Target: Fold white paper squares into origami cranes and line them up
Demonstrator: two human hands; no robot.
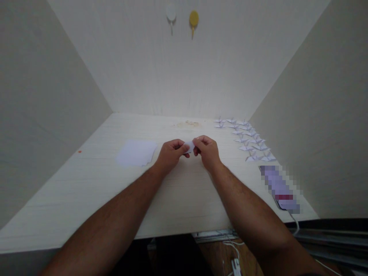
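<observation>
A small folded piece of white paper [189, 147] is held between my two hands above the middle of the table. My left hand [174, 151] pinches its left side, thumb on top. On its right edge, my right hand [206, 150] closes thumb and fingers. The paper's inner folds are too small to make out. Left of my left hand lies a stack of white paper sheets [136, 152]. Several folded paper cranes [244, 136] stand in rows on the right, beyond my right hand.
A phone [278, 188] with a blurred screen lies at the right edge, a white cable [294, 222] running from it. Walls enclose the table [178, 207] on three sides. A white hook [171, 13] and a yellow hook [194, 19] hang on the back wall.
</observation>
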